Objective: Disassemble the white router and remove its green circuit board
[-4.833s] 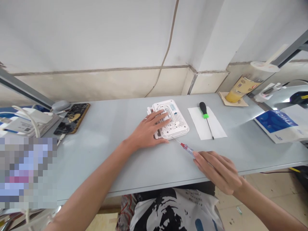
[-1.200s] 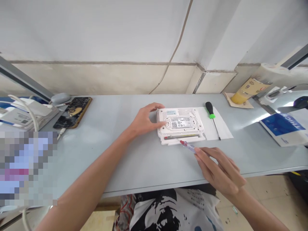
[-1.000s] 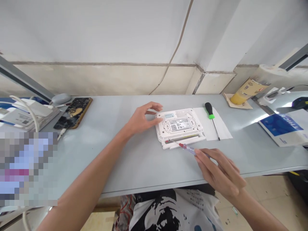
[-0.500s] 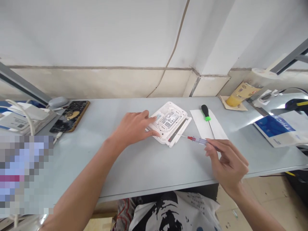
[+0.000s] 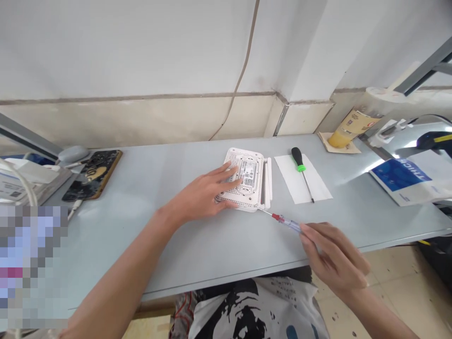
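Compared with the picture just before, the biggest change is the white router (image 5: 252, 200). It no longer lies diagonal, and now it sits square on the table with its underside up and its two folded antennas (image 5: 267, 176) along its right side. It is near the middle of the long grey table (image 5: 151, 188), close to the far edge.

The left hand (image 5: 201, 193) has moved from the router's left edge onto its underside. Its fingers lie flat and a little apart beside the label (image 5: 247, 172), and they are not clamped. The right hand (image 5: 335, 256) is now lower, nearer the table's near edge. Its fingertips are close together on the clear handle of a voltage tester (image 5: 284, 222), and the thin tip points at the router's near right corner. I cannot tell if the tip touches it or is just beside it.

To the right of the router, a green and black screwdriver (image 5: 300, 162) lies on a white paper sheet (image 5: 286, 186). Further right are a cup with yellow drink (image 5: 339, 140) on brown paper (image 5: 326, 136) and a blue booklet (image 5: 397, 168). At the left are a phone (image 5: 92, 174) and a grey mouse (image 5: 72, 154). A blurred patch hides the near left corner. A cable (image 5: 240, 61) runs down the pale wall behind the table.
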`<state>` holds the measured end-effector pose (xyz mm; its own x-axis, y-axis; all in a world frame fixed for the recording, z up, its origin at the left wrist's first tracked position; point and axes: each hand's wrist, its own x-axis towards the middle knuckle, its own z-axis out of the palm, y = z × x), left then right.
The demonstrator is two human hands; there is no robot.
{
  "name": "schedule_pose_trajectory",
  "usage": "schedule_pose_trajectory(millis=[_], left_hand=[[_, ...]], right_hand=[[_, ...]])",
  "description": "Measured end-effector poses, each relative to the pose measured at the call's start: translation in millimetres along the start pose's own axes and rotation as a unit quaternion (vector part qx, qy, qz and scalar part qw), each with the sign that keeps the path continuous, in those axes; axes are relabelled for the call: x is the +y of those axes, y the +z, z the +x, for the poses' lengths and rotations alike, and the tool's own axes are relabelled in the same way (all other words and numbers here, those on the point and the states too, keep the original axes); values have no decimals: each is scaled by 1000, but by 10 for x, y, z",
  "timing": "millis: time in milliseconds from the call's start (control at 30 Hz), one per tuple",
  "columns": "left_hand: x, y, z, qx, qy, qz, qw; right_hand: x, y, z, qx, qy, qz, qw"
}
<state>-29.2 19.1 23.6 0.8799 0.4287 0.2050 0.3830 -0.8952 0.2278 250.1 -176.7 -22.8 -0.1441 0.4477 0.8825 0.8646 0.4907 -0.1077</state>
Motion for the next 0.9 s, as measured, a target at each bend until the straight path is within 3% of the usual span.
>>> schedule_pose_trajectory(millis=[333,400,533,667,900], left_hand=[[282,75,135,-1,-1,192,981],[294,81,143,4,-1,205,979],[299,97,146,25,-1,216,976],[294,129,153,42,7,217,975],[292,129,159,54,10,201,978]], right_hand=[[-16,-58,29,-41,-100,-58,992],[-11,-66,28,-31,-124,-52,990],[-15,-91,-8,-70,-120,-59,989],[-44,-45,-14,-26,-134,-66,988],[-84,85,36,-41,-131,-40,990]])
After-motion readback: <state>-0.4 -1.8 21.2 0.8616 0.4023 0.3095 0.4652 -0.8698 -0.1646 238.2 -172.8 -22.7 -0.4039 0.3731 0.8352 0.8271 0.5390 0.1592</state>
